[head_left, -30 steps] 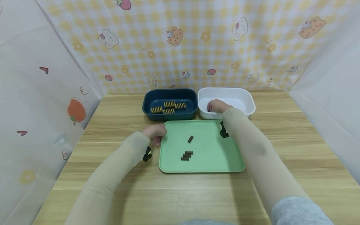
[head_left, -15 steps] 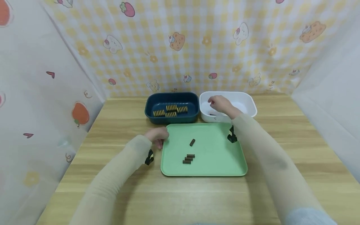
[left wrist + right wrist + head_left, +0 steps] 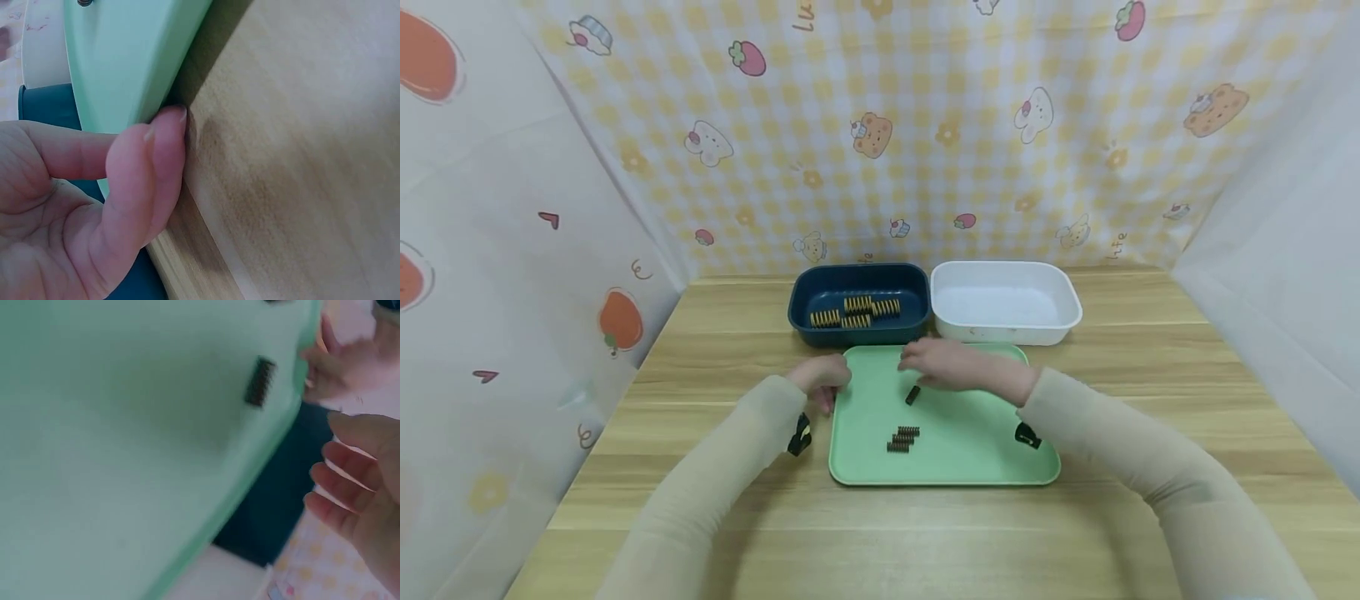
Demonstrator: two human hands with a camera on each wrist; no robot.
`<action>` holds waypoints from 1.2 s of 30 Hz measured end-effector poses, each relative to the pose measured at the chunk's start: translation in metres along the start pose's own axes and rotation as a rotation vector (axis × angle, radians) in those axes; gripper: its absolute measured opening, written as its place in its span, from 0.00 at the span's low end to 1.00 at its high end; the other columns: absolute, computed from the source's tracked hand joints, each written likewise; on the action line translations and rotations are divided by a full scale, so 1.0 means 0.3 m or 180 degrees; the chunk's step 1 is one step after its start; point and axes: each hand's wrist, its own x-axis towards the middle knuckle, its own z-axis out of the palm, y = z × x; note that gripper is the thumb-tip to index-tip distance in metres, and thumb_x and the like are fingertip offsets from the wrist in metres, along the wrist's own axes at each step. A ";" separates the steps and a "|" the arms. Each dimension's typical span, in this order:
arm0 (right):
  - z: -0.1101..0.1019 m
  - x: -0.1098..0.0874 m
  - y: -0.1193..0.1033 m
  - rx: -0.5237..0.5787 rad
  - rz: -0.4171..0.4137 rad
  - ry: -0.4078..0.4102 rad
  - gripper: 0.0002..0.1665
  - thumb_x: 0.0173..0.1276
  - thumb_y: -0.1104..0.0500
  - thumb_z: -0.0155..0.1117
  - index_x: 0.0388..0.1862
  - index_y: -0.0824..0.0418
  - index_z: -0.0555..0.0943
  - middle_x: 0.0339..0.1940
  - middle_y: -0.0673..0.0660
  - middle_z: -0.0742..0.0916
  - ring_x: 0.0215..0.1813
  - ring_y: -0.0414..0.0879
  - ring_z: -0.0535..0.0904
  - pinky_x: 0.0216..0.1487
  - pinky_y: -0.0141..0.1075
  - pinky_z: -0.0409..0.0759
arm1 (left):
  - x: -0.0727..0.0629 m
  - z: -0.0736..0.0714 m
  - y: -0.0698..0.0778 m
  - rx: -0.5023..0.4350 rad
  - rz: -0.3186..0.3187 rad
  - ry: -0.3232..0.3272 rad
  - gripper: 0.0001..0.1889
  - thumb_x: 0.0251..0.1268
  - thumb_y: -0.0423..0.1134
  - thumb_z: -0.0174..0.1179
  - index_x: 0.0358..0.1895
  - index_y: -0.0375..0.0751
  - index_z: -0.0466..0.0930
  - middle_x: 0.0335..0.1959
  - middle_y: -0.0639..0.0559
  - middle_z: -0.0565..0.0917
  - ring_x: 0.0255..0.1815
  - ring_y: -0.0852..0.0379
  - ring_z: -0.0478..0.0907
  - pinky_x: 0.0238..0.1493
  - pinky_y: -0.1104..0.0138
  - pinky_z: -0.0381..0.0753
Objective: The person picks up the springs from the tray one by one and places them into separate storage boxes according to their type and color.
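My left hand (image 3: 822,377) grips the left rim of the green tray (image 3: 977,454), fingers bent at its edge in the left wrist view. My right hand (image 3: 951,365) is over the back half of the tray, its fingers loosely spread in the right wrist view with nothing between them. Just below it in the head view lies a single small dark coil spring (image 3: 913,395), also visible in the right wrist view as a blurred dark spring (image 3: 259,381). Three more dark springs (image 3: 903,439) lie close together nearer the tray's front.
Behind the tray, a dark blue bin (image 3: 859,337) holds several yellow coil springs (image 3: 857,322). To its right stands a white bin (image 3: 1007,333), its near wall hiding part of its floor. Patterned cloth (image 3: 951,158) hangs behind the wooden table (image 3: 745,333).
My right hand has come out of the white bin and moved left and nearer, over the tray. The left hand stays at the tray's rim. The head view has tilted up slightly.
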 end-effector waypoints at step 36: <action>0.035 -0.022 0.037 -0.0643 0.0020 0.0169 0.05 0.60 0.64 0.61 0.35 0.63 0.81 0.29 0.54 0.79 0.29 0.43 0.74 0.29 0.30 0.74 | 0.007 -0.002 -0.005 -0.0061 0.0097 -0.0100 0.27 0.61 0.29 0.39 0.65 0.30 0.52 0.18 0.42 0.75 0.10 0.56 0.73 0.11 0.71 0.73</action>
